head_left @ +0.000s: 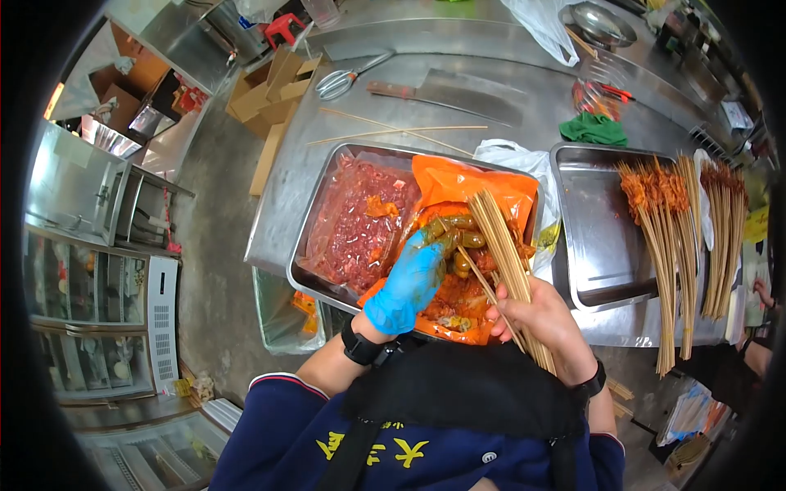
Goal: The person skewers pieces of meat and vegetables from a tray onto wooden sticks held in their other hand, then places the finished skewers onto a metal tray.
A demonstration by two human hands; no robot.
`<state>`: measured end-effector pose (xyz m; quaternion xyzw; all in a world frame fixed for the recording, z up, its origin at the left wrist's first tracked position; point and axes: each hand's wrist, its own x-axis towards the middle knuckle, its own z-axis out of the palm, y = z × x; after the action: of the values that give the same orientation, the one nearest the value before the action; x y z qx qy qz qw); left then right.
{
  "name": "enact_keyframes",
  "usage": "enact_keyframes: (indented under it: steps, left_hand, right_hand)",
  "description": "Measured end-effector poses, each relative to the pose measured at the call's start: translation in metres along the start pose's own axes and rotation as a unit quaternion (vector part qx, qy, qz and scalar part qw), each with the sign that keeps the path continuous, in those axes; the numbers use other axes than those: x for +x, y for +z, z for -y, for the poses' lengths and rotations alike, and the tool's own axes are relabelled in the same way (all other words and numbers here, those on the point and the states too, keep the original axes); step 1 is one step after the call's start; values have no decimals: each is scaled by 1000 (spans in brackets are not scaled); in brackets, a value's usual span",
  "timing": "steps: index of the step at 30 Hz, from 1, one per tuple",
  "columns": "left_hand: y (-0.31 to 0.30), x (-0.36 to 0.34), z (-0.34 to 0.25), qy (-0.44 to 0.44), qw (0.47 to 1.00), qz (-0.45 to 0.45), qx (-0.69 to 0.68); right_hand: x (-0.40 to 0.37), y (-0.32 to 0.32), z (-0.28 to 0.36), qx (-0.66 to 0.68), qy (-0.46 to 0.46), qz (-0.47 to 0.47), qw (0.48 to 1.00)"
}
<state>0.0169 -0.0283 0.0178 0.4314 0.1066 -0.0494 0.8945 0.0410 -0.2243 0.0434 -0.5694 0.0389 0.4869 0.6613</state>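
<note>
L hand (409, 282), blue glove, curled on meat pieces (460, 240). R hand (544, 323) clamps 1 skewer bundle (501, 241). 2 trays (301, 245) (594, 237) on counter (524, 90).

Room in tray (594, 237) beside loaded skewers (667, 245)

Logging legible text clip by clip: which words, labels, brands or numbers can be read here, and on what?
Navy top: large yellow characters, seen upside down, not readable with confidence.
Same top, small white characters above them: too small to read.
Orange bag, steel tray, skewers in the right hand, blue glove on the left hand: no print visible.
</note>
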Motion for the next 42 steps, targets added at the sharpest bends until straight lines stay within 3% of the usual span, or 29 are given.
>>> enact_keyframes:
  steps: [5, 7, 10, 14, 16, 18, 21, 22, 24, 25, 26, 28, 30, 32, 36, 37, 38, 39, 40, 42]
  left_hand:
    - [-7, 2, -7, -17, 999, -13, 46]
    - [-21, 2, -17, 17, 984, -89, 157]
    - [-50, -7, -30, 88, 983, -128, 100]
    - [-69, -23, -33, 58, 959, -146, 236]
    - [-75, -27, -24, -5, 948, -141, 286]
    - [-73, -28, -16, 12, 925, -152, 349]
    - [-72, -22, -5, 65, 834, -120, 534]
    - [-68, -19, -3, 66, 834, -121, 534]
    - [-50, -8, -5, 100, 744, -86, 655]
    - [-41, -1, -8, 171, 672, -58, 718]
    - [-38, 6, -6, 171, 673, -59, 717]
    - [-37, 16, -1, 135, 529, 21, 838]
    - [-39, 14, 3, 152, 525, 16, 837]
    - [-41, 6, -3, 141, 464, 1, 875]
    - [-63, -2, -13, 111, 521, -26, 846]
    - [-74, -1, -13, 77, 696, -61, 711]
    - [-75, -1, -18, 39, 836, -94, 539]
    - [-69, -4, -26, -18, 908, -100, 406]
    - [-68, -4, -29, -18, 908, -100, 406]
    - [-64, -4, -35, 80, 821, -97, 557]
  right_hand:
    - [-3, 2, 3, -65, -30, -4, 997]
    - [-4, -1, 3, -74, -32, -10, 997]
    - [-5, -5, 2, -31, -34, -23, 999]
    - [-6, -8, 2, -15, -29, -28, 999]
    - [-8, -10, 2, -11, -51, 0, 999]
    - [-6, -13, -1, -5, -53, 7, 999]
    - [-5, -13, -1, -4, -53, 15, 998]
    - [-5, -13, -1, -8, -49, 18, 999]
    - [-6, -13, -1, -4, -49, 18, 999]
    - [-5, -14, -1, 1, -48, 18, 999]
    - [-5, -14, -1, 0, -48, 18, 999]
    - [-5, -13, -2, 0, -51, 16, 999]
    - [-7, -13, 0, -2, -52, 18, 999]
    - [-6, -14, 0, -2, -56, 21, 998]
    - [-5, -16, -5, -4, -59, 17, 998]
    - [-4, -15, -5, -9, -59, 17, 998]
    - [-4, -15, -5, -8, -60, 17, 998]
    - [-4, -15, -5, -8, -60, 17, 998]
    - [-4, -15, -6, -8, -60, 17, 998]
    - [-4, -15, -7, -9, -59, 19, 998]
